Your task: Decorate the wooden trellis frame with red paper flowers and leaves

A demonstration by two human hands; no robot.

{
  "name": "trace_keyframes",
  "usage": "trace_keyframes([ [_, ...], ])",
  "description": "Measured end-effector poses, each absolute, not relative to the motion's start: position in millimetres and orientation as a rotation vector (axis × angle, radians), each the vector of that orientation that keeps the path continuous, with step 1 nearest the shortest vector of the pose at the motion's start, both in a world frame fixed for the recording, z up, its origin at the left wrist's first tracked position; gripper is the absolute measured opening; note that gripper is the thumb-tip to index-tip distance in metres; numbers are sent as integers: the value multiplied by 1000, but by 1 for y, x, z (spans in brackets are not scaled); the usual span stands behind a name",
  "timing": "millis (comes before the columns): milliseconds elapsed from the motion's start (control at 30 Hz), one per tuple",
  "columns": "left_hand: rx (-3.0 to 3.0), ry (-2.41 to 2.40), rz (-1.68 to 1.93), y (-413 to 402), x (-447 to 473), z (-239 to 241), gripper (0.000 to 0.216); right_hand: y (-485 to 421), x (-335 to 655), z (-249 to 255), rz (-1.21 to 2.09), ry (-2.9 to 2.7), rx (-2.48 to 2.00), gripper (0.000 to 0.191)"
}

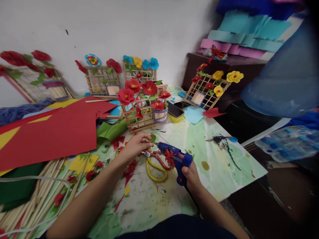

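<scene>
Overhead, so to speak, the white wall [149, 30] closed off the twelve o'clock side of the room, with flowered lattice pieces leaning along its foot. Below it the paint-stained table sheet [224, 156] ran out toward four o'clock, and a big red paper sheet [57, 129] covered the nine o'clock side. Near the middle, at twelve o'clock from my hands, stood the wooden frame with red flowers [146, 106]. My right hand [190, 174] was clenched around the grip of the blue glue gun [176, 159], whose long axis lay from four o'clock up to ten o'clock, its nozzle aimed at my other hand. The scissors [156, 166] lay flat on the sheet between my two wrists. My left hand [138, 144], the nearer one, had its fingertips pinched, as far as I could see, on a green leaf scrap [153, 137], which sat just beside the nozzle at ten o'clock from it.
</scene>
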State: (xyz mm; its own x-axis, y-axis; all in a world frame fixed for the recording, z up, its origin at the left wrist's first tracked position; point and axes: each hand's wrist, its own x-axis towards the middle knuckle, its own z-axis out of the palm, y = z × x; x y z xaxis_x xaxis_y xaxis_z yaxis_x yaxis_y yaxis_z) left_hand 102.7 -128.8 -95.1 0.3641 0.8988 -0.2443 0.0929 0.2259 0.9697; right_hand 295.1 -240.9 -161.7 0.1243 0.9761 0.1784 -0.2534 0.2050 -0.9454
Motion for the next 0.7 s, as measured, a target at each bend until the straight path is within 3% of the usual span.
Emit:
trace_keyframes([
  [167, 1257, 1099, 821, -127, 100, -96, 46, -239, 294, -161, 1101, -998, -921, 59],
  [467, 1387, 1147, 837, -123, 95, -102, 29, -238, 295, -155, 1145, -1019, -924, 54],
  [700, 1393, 1115, 805, -125, 97, -107, 43, -240, 294, -155, 1202, -989, -941, 61],
])
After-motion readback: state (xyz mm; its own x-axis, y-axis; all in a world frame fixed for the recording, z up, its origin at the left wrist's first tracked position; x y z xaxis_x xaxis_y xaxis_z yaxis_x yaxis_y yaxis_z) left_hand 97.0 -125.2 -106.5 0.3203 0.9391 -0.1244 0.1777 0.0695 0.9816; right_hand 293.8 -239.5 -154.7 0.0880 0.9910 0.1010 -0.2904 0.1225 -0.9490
